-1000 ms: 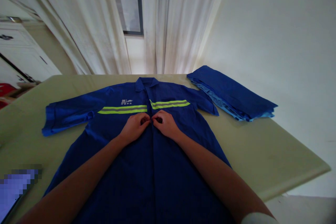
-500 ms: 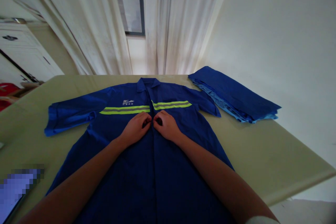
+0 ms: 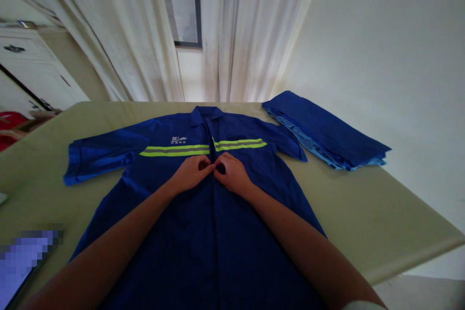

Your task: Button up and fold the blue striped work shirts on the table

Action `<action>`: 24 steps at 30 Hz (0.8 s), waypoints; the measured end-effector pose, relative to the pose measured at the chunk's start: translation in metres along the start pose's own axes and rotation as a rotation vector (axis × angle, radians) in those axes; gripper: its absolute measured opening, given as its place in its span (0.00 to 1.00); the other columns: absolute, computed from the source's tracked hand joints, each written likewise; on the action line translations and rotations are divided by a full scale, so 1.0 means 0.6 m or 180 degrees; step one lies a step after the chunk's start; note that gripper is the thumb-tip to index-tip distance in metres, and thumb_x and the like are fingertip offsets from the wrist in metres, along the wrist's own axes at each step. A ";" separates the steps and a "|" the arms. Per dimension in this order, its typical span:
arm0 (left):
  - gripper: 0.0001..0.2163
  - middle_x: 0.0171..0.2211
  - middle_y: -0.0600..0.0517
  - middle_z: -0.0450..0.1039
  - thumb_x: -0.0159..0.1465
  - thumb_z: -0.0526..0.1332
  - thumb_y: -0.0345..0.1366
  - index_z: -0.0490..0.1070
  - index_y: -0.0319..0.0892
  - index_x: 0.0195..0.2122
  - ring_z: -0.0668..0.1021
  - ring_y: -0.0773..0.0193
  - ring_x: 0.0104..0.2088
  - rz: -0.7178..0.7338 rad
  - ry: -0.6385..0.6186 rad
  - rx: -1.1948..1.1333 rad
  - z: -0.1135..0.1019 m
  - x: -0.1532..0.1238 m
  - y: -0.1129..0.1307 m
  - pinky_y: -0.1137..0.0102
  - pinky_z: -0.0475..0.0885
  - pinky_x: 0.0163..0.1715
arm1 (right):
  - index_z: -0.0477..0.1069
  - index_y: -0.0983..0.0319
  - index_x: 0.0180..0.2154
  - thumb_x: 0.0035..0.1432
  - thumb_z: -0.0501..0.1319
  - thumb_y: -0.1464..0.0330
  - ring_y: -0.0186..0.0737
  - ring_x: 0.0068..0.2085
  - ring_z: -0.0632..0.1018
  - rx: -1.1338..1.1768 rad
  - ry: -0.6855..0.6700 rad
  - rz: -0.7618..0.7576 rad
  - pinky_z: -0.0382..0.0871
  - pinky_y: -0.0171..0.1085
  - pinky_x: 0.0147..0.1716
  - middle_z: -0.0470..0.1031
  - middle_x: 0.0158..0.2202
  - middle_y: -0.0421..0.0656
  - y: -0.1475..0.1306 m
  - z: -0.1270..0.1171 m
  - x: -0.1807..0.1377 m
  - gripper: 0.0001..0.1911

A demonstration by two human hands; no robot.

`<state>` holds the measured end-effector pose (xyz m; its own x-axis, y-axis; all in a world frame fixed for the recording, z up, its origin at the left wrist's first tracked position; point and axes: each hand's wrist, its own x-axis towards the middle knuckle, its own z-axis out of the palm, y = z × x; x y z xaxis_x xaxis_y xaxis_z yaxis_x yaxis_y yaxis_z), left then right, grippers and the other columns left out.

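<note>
A blue work shirt (image 3: pixel 174 213) with a yellow-green reflective band across the chest lies flat, front up, on a pale table (image 3: pixel 363 213). Its collar points away from me and its sleeves are spread to both sides. My left hand (image 3: pixel 191 173) and my right hand (image 3: pixel 232 173) meet at the shirt's front opening just below the band. Both have their fingers curled and pinch the fabric edges there. What sits between the fingertips is too small to make out.
A folded stack of blue garments (image 3: pixel 327 131) lies at the table's far right. A blurred bluish object (image 3: pixel 22 259) sits at the near left edge. White curtains (image 3: pixel 225 29) and a window are behind the table, a white cabinet (image 3: pixel 32 72) at the left.
Both hands have stayed at the shirt's front opening, shifting slightly up toward the reflective band, with fingertips drawn closer together. The shirt has not moved.
</note>
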<state>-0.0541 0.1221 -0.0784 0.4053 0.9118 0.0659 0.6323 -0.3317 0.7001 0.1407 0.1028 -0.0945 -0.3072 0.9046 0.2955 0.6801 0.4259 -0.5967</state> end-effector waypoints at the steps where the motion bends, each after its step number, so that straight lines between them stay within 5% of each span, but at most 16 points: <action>1: 0.18 0.28 0.51 0.77 0.64 0.60 0.51 0.77 0.40 0.34 0.75 0.62 0.28 0.0014 -0.0075 -0.0065 0.000 0.001 -0.005 0.69 0.63 0.29 | 0.74 0.59 0.37 0.58 0.67 0.70 0.36 0.35 0.73 -0.0015 0.0003 0.0004 0.62 0.35 0.35 0.73 0.39 0.40 0.000 0.000 -0.001 0.04; 24: 0.12 0.27 0.53 0.75 0.63 0.59 0.45 0.76 0.41 0.34 0.73 0.63 0.28 0.0036 0.0000 -0.0138 -0.002 -0.004 -0.005 0.70 0.63 0.28 | 0.74 0.57 0.38 0.62 0.65 0.69 0.37 0.38 0.75 -0.0086 -0.0030 -0.0028 0.65 0.35 0.38 0.73 0.42 0.40 -0.011 -0.004 -0.006 0.02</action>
<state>-0.0577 0.1211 -0.0799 0.4124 0.9080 0.0739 0.5985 -0.3312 0.7295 0.1389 0.0969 -0.0897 -0.3194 0.9010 0.2934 0.6951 0.4332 -0.5737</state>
